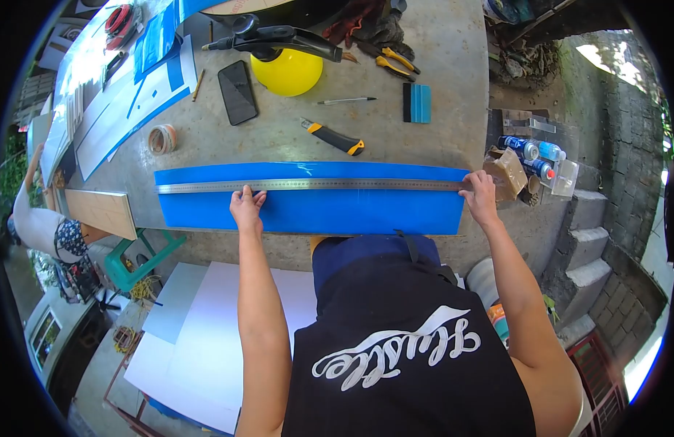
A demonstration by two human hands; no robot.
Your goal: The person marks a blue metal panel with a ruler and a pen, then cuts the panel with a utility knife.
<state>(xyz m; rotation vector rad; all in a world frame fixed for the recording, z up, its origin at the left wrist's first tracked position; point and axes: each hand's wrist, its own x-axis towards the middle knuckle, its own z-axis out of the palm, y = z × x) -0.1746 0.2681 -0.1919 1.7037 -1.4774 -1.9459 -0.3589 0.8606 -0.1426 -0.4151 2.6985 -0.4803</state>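
left hand [246, 206] flat on steel ruler [308, 185], grip spread | right hand [480, 195] pinching ruler end

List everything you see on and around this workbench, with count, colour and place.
blue sheet: 1, blue, near edge of bench
ruler: 1, steel, lying along the sheet
utility knife: 1, yellow and black, beyond the sheet
phone: 1, black, bench middle
sprayer: 1, yellow with black top, far middle
pen: 1, right of sprayer
squeegee: 1, blue, far right
pliers: 1, yellow handles, far right
tape roll: 1, pale, left
spray cans: several, right of bench
left hand: pressing the ruler
right hand: at the ruler's right end
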